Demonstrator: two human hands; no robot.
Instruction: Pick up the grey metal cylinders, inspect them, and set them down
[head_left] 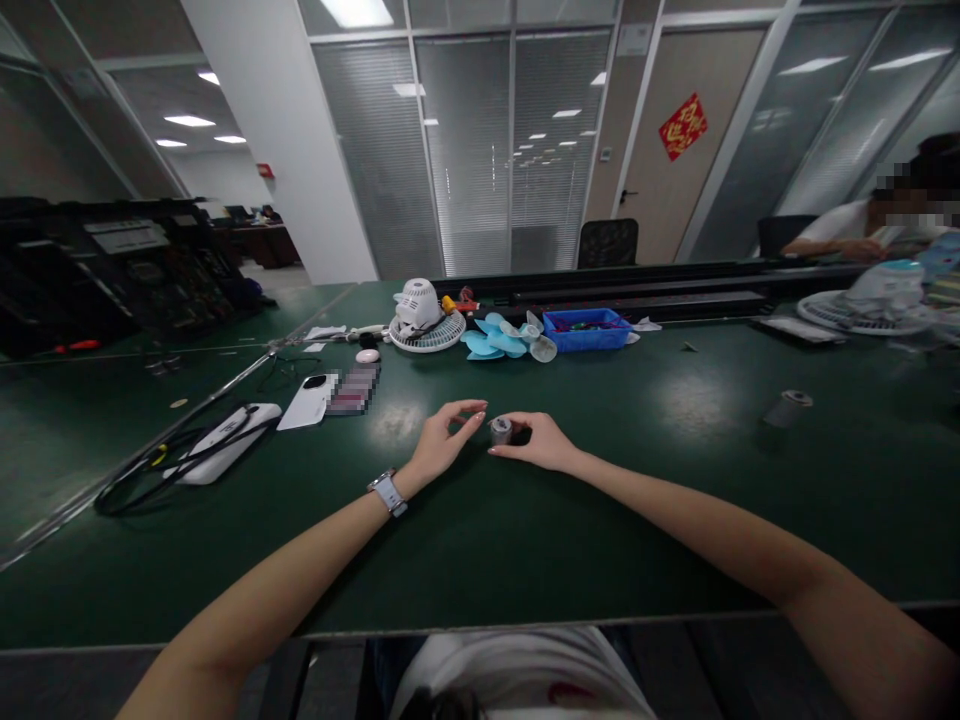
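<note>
My right hand (pixel 541 441) rests on the dark green table (pixel 525 540) with its fingers closed round a small grey cylindrical part (pixel 501 430). My left hand (pixel 444 437), with a watch on its wrist, hovers just left of that part. Its thumb and forefinger are curled towards each other in a pinch, fingertips a short gap from the part, and I see nothing between them.
A white fan motor on a grille (pixel 425 320), light blue fan blades (pixel 504 338) and a blue tray (pixel 586 329) lie further back. A white phone (pixel 309 401), a white box with black cables (pixel 217 444) lie left. Another grey cylinder (pixel 786 408) stands right. A person (pixel 877 225) sits far right.
</note>
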